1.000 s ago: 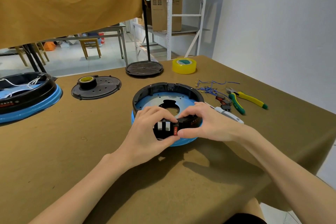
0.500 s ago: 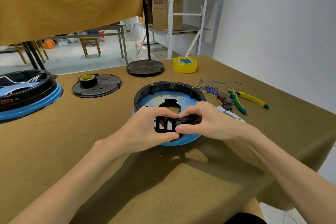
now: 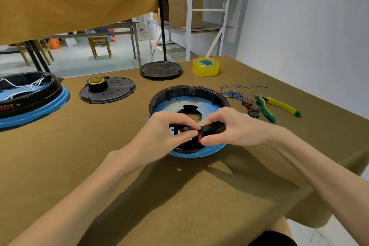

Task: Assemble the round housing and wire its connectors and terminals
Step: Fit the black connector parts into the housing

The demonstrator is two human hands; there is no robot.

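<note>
The round housing (image 3: 211,94), a black ring on a blue base, lies in the middle of the table. Both hands work at its near rim. My left hand (image 3: 165,134) grips the black panel section of the rim, thumb in front, fingers curled over the top. My right hand (image 3: 229,128) pinches the same panel from the right, with a small red switch (image 3: 200,137) showing by its thumb. Blue wires with terminals (image 3: 237,91) lie loose to the right of the housing. Small red and black switches (image 3: 249,107) lie beside them.
Green and yellow pliers (image 3: 277,107) lie at the right. A yellow tape roll (image 3: 206,67) and a black round cover (image 3: 161,70) stand behind. A black lid with a dark tape roll (image 3: 107,91) sits at the left, a second wired housing (image 3: 30,96) at the far left.
Both hands have stayed at the near rim, shifting their grip on the panel. The red switch was hidden half a second ago and shows again by the right thumb.
</note>
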